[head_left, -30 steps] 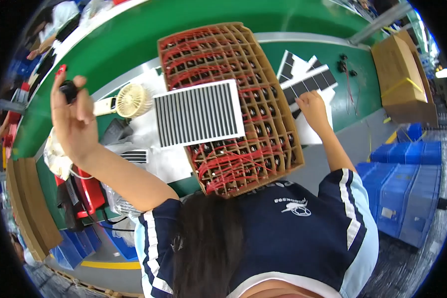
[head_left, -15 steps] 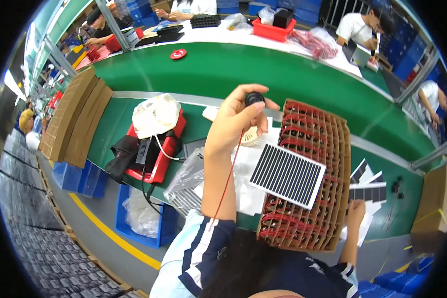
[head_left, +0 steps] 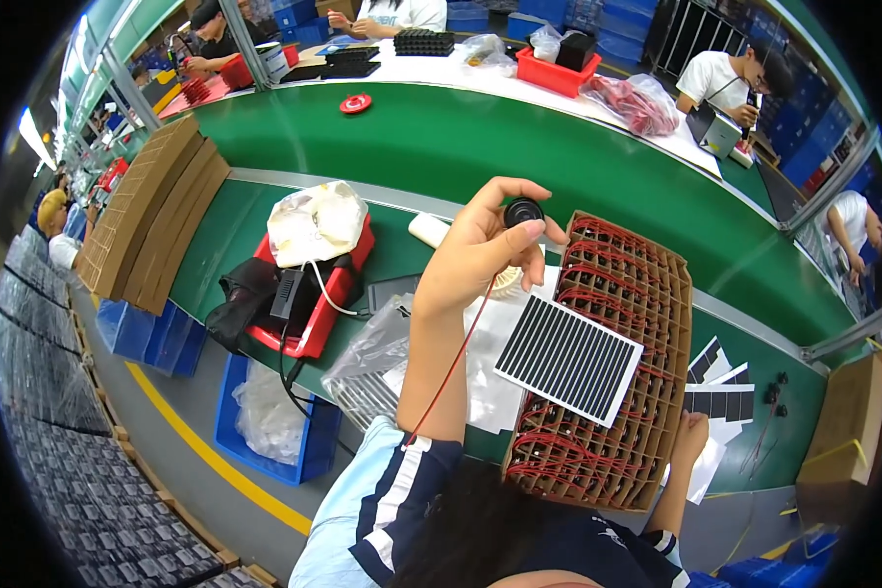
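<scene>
My left hand [head_left: 472, 257] is raised above the bench, thumb and fingers closed around a small round black part [head_left: 524, 212]. From it a thin red wire [head_left: 458, 358] hangs down along my forearm to the sleeve. Below and to the right, a black-striped white panel [head_left: 570, 360] lies across a cardboard divider box [head_left: 684, 294] filled with black parts and red wires. My right hand [head_left: 691, 438] is at the box's right side, beside dark-and-white panels [head_left: 720, 402]. Its fingers are curled, and whatever they might hold is hidden.
On the left of the green bench a red bin [head_left: 312, 336] holds a black adapter and a white covered item. Plastic bags [head_left: 372, 358] and white paper lie in the middle. Cardboard sheets [head_left: 147, 211] stand far left; a blue crate [head_left: 227, 416] sits below. Co-workers sit beyond the green partition.
My left hand, with the round black part, has shifted slightly right and down in the picture. My right hand has moved slightly down, away from the dark-and-white panels. The view has shifted a little.
</scene>
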`<state>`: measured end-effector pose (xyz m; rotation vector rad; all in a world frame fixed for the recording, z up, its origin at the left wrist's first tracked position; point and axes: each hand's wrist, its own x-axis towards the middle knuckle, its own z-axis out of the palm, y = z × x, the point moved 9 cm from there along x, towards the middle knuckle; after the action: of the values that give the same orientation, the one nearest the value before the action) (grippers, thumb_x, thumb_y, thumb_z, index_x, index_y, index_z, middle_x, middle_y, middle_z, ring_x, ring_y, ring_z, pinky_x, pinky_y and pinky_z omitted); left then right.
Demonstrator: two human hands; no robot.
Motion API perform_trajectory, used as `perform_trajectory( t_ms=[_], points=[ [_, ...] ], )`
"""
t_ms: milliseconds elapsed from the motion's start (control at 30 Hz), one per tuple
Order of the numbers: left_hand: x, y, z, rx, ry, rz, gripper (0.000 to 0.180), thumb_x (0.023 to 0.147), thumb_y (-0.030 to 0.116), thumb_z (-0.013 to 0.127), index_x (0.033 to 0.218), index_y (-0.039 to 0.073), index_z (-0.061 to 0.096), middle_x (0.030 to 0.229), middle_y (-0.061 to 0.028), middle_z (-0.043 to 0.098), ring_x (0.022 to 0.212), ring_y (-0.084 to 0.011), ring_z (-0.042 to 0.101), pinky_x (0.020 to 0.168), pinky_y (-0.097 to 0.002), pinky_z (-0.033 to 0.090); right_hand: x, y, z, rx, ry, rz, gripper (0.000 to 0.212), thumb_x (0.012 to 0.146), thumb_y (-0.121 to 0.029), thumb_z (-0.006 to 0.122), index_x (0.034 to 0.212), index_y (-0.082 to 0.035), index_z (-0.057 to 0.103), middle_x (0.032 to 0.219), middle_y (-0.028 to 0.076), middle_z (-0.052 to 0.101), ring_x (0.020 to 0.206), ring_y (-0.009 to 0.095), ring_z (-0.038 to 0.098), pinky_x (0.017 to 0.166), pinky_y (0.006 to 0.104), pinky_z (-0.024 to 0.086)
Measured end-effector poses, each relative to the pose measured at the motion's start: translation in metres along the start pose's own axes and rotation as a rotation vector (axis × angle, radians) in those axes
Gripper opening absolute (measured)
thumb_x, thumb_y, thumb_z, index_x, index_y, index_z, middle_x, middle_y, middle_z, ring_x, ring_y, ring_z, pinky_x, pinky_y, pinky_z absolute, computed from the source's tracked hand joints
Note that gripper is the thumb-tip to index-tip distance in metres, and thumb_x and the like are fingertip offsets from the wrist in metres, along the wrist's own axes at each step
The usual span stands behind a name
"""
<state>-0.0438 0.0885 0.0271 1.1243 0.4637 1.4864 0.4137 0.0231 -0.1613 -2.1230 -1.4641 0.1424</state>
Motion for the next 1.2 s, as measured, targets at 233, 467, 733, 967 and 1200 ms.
perform_trajectory(
  t_ms=[233,467,733,967,1200],
  points=[
    [-0.002,0.004,0.002,0.004,0.012,0.022,0.027,0.084,0.005,0.05,0.108,0.0,0.04,0.086,-0.0196,0.057,0.052,-0.0148,0.054,0.046,-0.0225,0.045,-0.002,0.004,0.002,-0.138,0.082,-0.027,0.02,0.081,-0.017,0.057,0.076,0.0,0.047,0.07,0.013,0.049,0.062,0.028,0.049,0.059,0.0363,0.04],
    [-0.002,0.006,0.006,-0.007,-0.021,0.017,0.024,0.085,0.006,0.05,0.106,0.0,0.041,0.084,-0.0167,0.057,0.051,-0.013,0.054,0.046,-0.0219,0.045,0.001,-0.005,-0.005,-0.034,0.039,0.006,0.02,0.078,-0.016,0.059,0.076,0.001,0.049,0.07,0.015,0.053,0.063,0.029,0.052,0.059,0.0368,0.041],
    [-0.002,0.004,0.006,0.013,-0.038,0.019,0.025,0.084,0.006,0.051,0.106,0.0,0.041,0.085,-0.0179,0.057,0.051,-0.0134,0.054,0.045,-0.0218,0.045,0.001,0.007,0.0,-0.025,0.029,0.065,0.02,0.078,-0.016,0.06,0.075,0.001,0.049,0.068,0.014,0.052,0.063,0.028,0.051,0.059,0.0362,0.041],
    [-0.004,0.007,0.007,0.009,-0.053,0.032,0.026,0.084,0.006,0.051,0.107,0.0,0.04,0.084,-0.0173,0.057,0.051,-0.0134,0.054,0.045,-0.0225,0.046,0.0,0.006,-0.003,-0.006,0.064,0.029,0.02,0.079,-0.016,0.058,0.076,0.0,0.047,0.072,0.015,0.051,0.064,0.03,0.051,0.06,0.0366,0.041],
    [-0.006,0.002,0.006,-0.006,-0.036,0.002,0.026,0.084,0.005,0.05,0.107,0.0,0.04,0.084,-0.0178,0.058,0.05,-0.0132,0.054,0.045,-0.0231,0.046,-0.003,0.006,-0.003,-0.061,0.031,0.038,0.02,0.079,-0.017,0.059,0.075,0.0,0.048,0.07,0.014,0.052,0.062,0.028,0.051,0.059,0.0353,0.041]
  ],
)
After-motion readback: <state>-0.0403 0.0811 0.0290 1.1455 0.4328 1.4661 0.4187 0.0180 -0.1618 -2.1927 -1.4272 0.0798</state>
